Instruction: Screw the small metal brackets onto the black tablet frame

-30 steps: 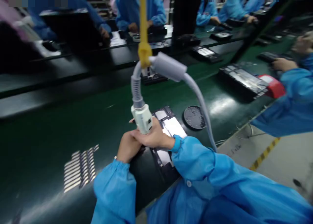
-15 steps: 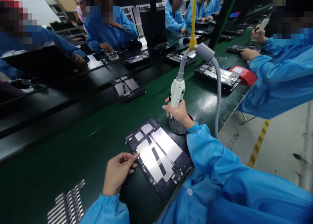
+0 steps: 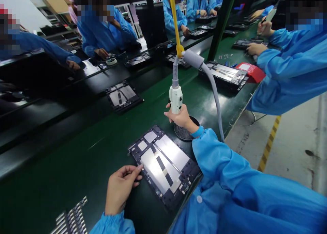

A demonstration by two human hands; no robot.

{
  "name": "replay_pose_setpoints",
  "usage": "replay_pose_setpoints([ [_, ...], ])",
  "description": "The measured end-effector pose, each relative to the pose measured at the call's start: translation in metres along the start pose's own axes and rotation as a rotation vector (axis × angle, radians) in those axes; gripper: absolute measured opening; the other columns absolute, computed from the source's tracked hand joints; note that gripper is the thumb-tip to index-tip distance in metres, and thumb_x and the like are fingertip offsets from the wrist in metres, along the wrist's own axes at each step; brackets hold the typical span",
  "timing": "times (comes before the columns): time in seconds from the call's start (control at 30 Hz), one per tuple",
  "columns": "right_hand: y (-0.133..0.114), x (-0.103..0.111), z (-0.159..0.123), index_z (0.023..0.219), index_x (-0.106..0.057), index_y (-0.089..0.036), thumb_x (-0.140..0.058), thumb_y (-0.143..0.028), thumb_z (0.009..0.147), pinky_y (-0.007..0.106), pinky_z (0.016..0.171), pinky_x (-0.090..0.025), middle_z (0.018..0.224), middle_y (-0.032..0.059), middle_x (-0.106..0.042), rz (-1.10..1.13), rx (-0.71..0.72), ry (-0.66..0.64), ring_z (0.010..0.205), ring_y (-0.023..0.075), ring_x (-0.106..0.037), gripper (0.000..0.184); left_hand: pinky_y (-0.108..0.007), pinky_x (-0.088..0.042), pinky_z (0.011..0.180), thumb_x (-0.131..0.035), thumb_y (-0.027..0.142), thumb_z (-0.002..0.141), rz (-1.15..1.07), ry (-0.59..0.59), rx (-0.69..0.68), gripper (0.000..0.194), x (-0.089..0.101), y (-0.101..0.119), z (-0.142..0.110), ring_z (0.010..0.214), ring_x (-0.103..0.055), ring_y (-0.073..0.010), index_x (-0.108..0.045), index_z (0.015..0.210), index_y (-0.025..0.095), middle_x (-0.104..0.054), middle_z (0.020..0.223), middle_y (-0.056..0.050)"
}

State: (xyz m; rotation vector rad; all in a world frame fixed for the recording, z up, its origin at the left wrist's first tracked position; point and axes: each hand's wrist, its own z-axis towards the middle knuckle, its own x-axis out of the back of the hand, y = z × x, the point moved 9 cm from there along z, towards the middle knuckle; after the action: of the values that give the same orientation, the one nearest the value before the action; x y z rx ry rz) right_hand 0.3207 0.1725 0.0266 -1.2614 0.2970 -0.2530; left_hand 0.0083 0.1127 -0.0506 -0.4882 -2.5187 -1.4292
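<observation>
In front of me lies an opened tablet, its inside up, with silver battery plates and a dark ribbon strip across them. My left hand is closed at its left edge, thumb on the rim and fingers curled beside it. My right hand is wrapped round a white electric screwdriver, held upright beyond the tablet's far right corner. The screwdriver's tip is hidden behind the hand. Under that hand and wrist sits a round black perforated tray, partly covered.
A grey cable and a yellow strap run from the screwdriver. Strips of small parts lie at lower left. Another opened tablet lies farther up the green bench. At right, a co-worker's sleeve is near a red packet.
The whole view has shifted slightly, so the surroundings appear farther left. My right hand and the screwdriver are a little farther left over the tray. The left hand keeps its hold.
</observation>
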Motion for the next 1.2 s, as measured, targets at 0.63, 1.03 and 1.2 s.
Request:
replay_pose_setpoints([
  [0.63, -0.063, -0.05, -0.033, 0.094, -0.053, -0.018, -0.068, -0.025, 0.071, 0.025, 0.04, -0.042, 0.046, -0.0092, -0.052, 0.15, 0.125, -0.114, 0.035, 0.0102, -0.048, 0.028, -0.02, -0.049, 0.042, -0.079, 0.056, 0.05, -0.136, -0.055, -0.111, 0.053, -0.006, 0.006, 0.003, 0.052, -0.062, -0.0143, -0.061, 0.074, 0.012, -0.06, 0.057, -0.002],
  [1.03, -0.033, -0.146, -0.08, 0.089, -0.061, -0.019, -0.068, -0.021, 0.071, 0.032, 0.052, -0.049, 0.051, -0.0028, -0.055, 0.001, 0.041, -0.397, 0.052, 0.0165, -0.057, 0.02, -0.018, -0.048, 0.04, -0.068, 0.023, 0.078, -0.214, -0.048, -0.081, 0.017, -0.013, -0.001, 0.008, 0.048, -0.062, -0.0127, -0.058, 0.073, 0.01, -0.059, 0.056, 0.0],
  [1.2, -0.023, -0.144, -0.08, 0.099, -0.058, -0.019, -0.067, -0.021, 0.072, 0.033, 0.054, -0.05, 0.049, -0.005, -0.054, -0.014, 0.037, -0.39, 0.048, 0.0152, -0.055, 0.029, -0.018, -0.048, 0.039, -0.064, 0.02, 0.081, -0.212, -0.059, -0.09, 0.013, -0.014, 0.0, 0.009, 0.049, -0.063, -0.0137, -0.058, 0.074, 0.011, -0.059, 0.056, 0.0],
])
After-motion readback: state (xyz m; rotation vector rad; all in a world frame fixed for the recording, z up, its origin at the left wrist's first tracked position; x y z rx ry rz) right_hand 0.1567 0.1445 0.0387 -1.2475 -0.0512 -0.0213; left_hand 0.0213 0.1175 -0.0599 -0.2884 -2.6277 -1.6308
